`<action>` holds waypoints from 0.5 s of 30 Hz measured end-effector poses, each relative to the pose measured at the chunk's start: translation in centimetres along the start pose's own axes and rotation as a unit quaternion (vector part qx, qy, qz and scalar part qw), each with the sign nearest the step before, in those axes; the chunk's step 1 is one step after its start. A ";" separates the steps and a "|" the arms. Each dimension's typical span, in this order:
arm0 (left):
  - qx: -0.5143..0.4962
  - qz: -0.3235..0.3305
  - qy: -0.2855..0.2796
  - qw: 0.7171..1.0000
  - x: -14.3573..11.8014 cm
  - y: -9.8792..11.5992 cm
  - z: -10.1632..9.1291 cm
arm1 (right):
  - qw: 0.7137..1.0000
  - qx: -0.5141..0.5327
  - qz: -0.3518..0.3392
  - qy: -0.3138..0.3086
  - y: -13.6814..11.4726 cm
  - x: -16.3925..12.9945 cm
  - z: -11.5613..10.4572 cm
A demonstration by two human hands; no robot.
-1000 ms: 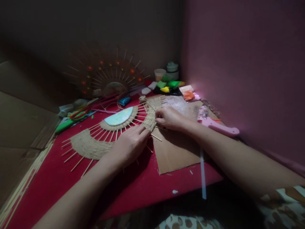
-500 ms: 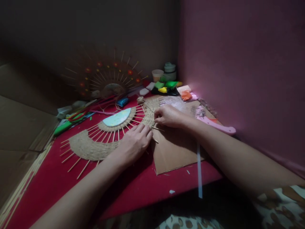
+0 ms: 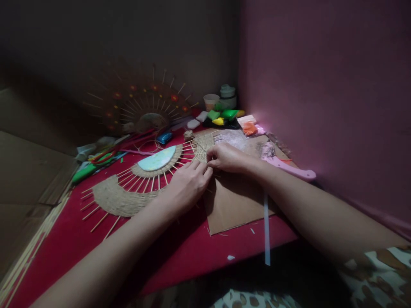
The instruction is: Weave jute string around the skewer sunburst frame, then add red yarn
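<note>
Working close together, both hands meet at the right end of a half-round woven fan point(image 3: 128, 194) that lies flat on a red surface point(image 3: 180, 252). The left hand point(image 3: 188, 186) rests palm down on the weave, fingers bent, its fingertips pressing at the outer band where thin sticks point(image 3: 96, 222) poke out like spokes. The right hand point(image 3: 226, 157) sits just beside it, fingers curled and pinched at the same spot; the light is too dim to say whether it grips a strand or a stick. The two hands touch or nearly touch at the fingertips. A pale blue half-disc point(image 3: 157, 158) forms the fan's centre, ringed by a narrow woven band.

Under the right wrist lies a sheet of brown cardboard point(image 3: 237, 205), with a pale strip point(image 3: 266, 231) hanging over the near edge. A pink tool point(image 3: 289, 168) lies near the pink wall. Farther back stand a finished fan with red dots point(image 3: 144, 105), small bright packets point(image 3: 224, 115), a cup point(image 3: 211, 101) and a blue object point(image 3: 165, 137).
</note>
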State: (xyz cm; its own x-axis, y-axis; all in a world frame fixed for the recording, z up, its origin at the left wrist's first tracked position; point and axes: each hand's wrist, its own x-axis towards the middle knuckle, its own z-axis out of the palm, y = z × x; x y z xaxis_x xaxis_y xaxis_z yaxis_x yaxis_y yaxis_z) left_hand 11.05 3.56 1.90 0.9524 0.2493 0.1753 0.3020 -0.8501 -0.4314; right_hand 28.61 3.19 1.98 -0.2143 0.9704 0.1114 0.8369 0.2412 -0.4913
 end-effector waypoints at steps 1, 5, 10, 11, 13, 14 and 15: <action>0.015 0.009 -0.003 1.000 0.3 0.0 0.1 | 1.000 -0.001 0.000 0.001 0.1 0.0 0.0; 0.048 0.034 -0.013 0.998 0.9 0.0 0.4 | 1.000 -0.004 -0.001 -0.003 0.3 0.0 -0.3; 0.045 0.037 -0.022 0.998 1.0 0.0 0.3 | 1.000 -0.016 -0.003 0.004 0.5 0.0 -1.1; 0.041 0.036 -0.025 0.998 1.0 0.0 0.3 | 1.000 -0.022 0.002 0.005 0.5 0.0 -1.3; 0.040 0.033 -0.028 0.998 1.0 0.0 0.3 | 0.999 -0.031 0.009 0.003 0.5 -0.1 -1.7; 0.042 0.031 -0.028 0.998 1.1 0.0 0.3 | 0.999 -0.034 0.010 0.000 0.6 -0.2 -1.9; 0.044 0.030 -0.026 0.998 1.0 0.0 0.2 | 0.999 -0.036 0.010 -0.003 0.6 -0.2 -2.1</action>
State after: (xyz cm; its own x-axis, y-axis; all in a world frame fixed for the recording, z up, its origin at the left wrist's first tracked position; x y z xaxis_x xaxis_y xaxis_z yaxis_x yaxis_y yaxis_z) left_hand 12.05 3.94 1.88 0.9689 0.2258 0.1015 0.2453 -0.8202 -0.5167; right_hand 30.17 3.15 3.48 -0.1992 0.9751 0.0975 0.8750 0.2218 -0.4302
